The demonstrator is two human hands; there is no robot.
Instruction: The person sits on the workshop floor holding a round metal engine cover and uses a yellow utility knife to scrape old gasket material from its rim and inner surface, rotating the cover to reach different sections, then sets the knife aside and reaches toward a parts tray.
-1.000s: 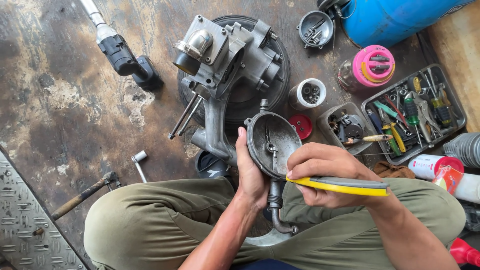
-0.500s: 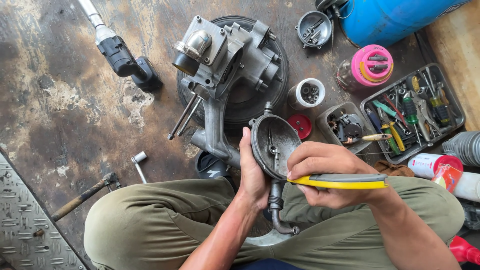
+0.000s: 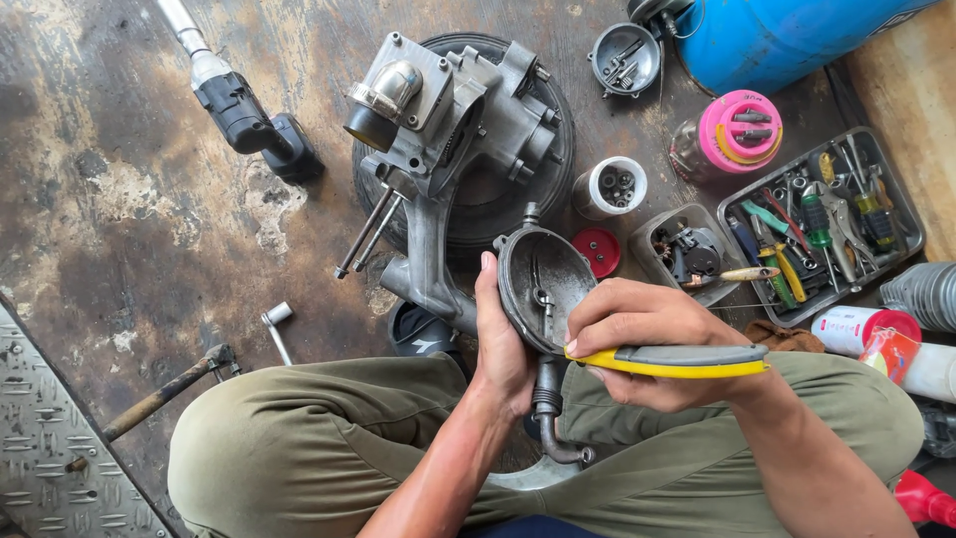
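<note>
Left hand (image 3: 503,344) fingers clasp the round metal housing (image 3: 543,289) over the lap, right hand (image 3: 647,339) fingers gripping the yellow-handled tool (image 3: 677,361) at its rim; scraping step seemingly underway, calling for steady support.

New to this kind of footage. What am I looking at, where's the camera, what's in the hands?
One camera, worn on the person's head, looks down at their lap as they sit cross-legged on a stained floor. The left hand steadies a dark round metal housing with a hose at its bottom. The right hand grips a yellow-and-grey handled tool, its working end at the housing. Ahead lie a large engine casting on a black disc, a cordless impact wrench, a tool tray, small cups of parts and a blue tank. A hammer lies left.
</note>
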